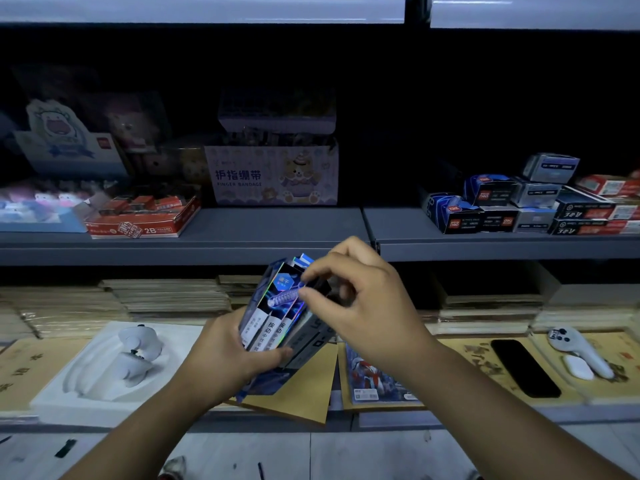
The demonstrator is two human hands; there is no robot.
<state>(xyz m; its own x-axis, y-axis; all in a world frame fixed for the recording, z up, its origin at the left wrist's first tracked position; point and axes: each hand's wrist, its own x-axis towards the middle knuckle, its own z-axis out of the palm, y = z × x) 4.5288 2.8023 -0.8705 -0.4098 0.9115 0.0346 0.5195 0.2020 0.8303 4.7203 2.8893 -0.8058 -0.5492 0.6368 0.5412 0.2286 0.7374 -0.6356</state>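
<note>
1. Pen box: the shiny blue carton is held in mid-air at the centre of the view, in front of the lower shelf. Its top end tilts up and to the right, likely so that end faces the free hand.
2. At the far left, a white tray lies on the lower shelf. A white controller sits in its moulded hollow, which would keep it from sliding.
3. The left hand is curled round the box's lower end, with the thumb across the printed front and the fingers behind. It seems to act as a steady base.
4. Behind and above, a finger bandage box stands on the upper shelf with its label facing out for display.
5. The right hand pinches thumb and forefinger together at the box's upper end, the other fingers loosely curled. Whether it grips a flap or something inside cannot be told.
6. Below the hands, a brown envelope and a colourful booklet lie flat on the lower shelf.
7. Further right, a black phone lies flat, well apart from the hands. Small stacked boxes fill the upper shelf.
</note>
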